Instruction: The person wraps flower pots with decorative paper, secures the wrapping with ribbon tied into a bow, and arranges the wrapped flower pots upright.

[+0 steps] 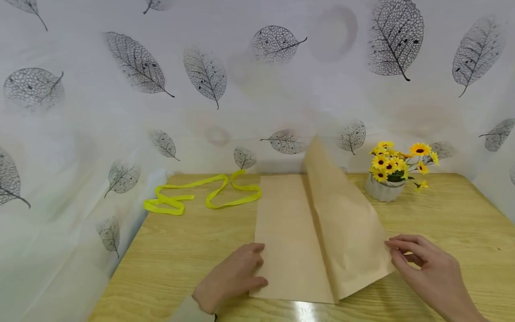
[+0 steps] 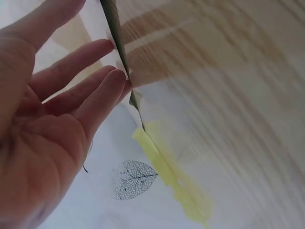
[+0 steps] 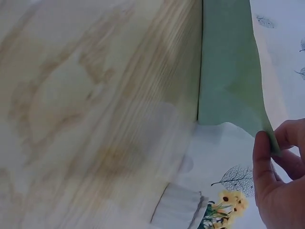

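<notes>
Paper (image 1: pixel 283 223) lies on counter (image 1: pixel 454 205), right flap (image 1: pixel 350 228) raised. Left hand (image 1: pixel 235 273) touches left edge, fingers loosely spread; right hand (image 1: pixel 432 268) pinches flap's edge. We judge flap being turned. Next move likely calls for left steadying, right guiding flap down.

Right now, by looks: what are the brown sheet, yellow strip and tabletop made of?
Brown sheet: probably kraft-type paper, matte; its lifted side is thin and bends softly.
Yellow strip: likely ribbon or fabric tape; flat, narrow, lying in loose bends. Weave too small to tell.
Tabletop: wood or wood-look laminate, slightly glossy; grain lines and a bright front glare.
</notes>
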Tool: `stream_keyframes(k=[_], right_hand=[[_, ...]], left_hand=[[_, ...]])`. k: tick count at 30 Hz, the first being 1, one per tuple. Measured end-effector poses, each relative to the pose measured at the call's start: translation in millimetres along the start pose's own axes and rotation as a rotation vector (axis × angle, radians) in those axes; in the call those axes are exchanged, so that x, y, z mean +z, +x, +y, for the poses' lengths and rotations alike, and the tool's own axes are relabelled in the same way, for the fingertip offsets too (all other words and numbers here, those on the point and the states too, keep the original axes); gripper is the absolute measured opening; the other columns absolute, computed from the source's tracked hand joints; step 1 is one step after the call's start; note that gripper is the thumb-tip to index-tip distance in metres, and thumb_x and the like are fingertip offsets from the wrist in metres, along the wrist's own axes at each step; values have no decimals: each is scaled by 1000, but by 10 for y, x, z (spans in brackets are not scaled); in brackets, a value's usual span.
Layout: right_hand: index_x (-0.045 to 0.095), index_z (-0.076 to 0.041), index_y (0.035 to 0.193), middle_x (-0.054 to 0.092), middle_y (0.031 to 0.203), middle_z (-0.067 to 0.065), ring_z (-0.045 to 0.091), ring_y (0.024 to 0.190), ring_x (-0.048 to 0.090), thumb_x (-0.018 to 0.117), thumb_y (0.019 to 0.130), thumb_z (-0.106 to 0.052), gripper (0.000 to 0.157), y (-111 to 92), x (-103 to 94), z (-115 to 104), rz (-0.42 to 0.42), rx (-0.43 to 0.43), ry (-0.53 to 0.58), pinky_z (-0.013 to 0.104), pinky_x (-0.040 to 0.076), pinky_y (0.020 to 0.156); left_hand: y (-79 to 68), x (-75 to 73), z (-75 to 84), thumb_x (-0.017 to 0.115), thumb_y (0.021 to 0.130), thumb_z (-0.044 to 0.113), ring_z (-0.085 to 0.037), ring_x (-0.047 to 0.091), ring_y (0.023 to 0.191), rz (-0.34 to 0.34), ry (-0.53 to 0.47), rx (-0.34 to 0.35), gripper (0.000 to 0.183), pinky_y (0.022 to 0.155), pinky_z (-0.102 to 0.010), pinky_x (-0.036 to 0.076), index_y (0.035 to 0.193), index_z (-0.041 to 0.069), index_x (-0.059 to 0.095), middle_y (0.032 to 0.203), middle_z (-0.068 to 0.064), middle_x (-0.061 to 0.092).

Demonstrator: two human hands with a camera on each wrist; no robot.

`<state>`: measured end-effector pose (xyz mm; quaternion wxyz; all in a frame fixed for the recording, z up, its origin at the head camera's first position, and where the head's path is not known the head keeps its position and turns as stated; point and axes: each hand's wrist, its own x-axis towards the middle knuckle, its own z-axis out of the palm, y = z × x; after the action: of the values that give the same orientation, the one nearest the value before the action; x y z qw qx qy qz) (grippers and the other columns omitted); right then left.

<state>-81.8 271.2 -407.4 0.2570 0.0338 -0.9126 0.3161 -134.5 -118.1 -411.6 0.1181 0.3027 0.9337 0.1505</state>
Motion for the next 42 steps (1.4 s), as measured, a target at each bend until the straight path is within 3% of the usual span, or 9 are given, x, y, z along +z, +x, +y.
stream_keyframes(k=[7,12,14,18,21,26,30,36,42], right_hand=[[81,-10,90,64,94,-14,-31,85,45,80,79,9,22,-71,-39,140,11,46,-40,-5,43,65],[81,-8,88,67,88,-5,-29,76,43,81,78,7,18,-98,-64,238,6,83,-108,-1,42,57],[81,-7,87,68,87,4,-27,74,44,81,78,8,17,-109,-63,273,2,87,-118,1,42,56],[81,-7,87,68,86,4,-24,71,46,82,78,6,16,-134,-57,321,-25,98,-130,3,42,54],[81,-9,88,69,88,5,-23,70,45,80,81,2,12,-162,-50,335,-58,143,-152,4,43,54],[81,-10,90,72,95,8,-20,67,47,76,88,-9,5,-190,-66,358,-155,286,-171,8,46,55],[81,-12,92,73,97,8,-14,66,50,74,90,-19,10,-187,-101,423,-276,397,-204,15,48,55],[82,-12,97,73,94,3,4,73,58,75,90,-25,16,-201,-116,584,-460,440,-244,22,44,58],[81,-11,96,72,88,-2,8,72,60,75,89,-22,14,-229,-119,577,-556,455,-253,25,44,59]], left_hand=[[-27,2,30,80,88,32,-30,56,134,10,-7,-47,38,111,-45,48,110,2,70,147,-16,58],[-47,1,41,74,93,34,-29,53,138,-24,36,-37,45,115,-44,45,128,6,67,149,-14,57],[-41,0,41,74,93,33,-29,55,136,-32,70,-21,40,114,-43,47,123,8,69,146,-13,59],[-57,-12,25,76,89,31,-27,59,126,-20,98,-12,27,107,-40,51,105,10,73,138,-13,63],[-92,-21,6,77,87,31,-27,59,123,-1,87,-16,25,104,-40,53,100,10,72,137,-13,62],[-137,-23,-22,77,87,32,-28,60,122,30,55,-12,30,101,-40,55,104,9,72,137,-14,62],[-144,-19,-35,78,87,33,-28,60,121,40,43,-6,30,100,-40,55,104,9,72,137,-14,61],[-134,-26,-43,79,86,32,-28,60,119,39,46,-10,25,98,-39,56,97,11,72,135,-13,62],[-129,-30,-49,79,86,31,-29,59,122,29,19,-11,31,100,-42,55,106,9,73,136,-15,61]])
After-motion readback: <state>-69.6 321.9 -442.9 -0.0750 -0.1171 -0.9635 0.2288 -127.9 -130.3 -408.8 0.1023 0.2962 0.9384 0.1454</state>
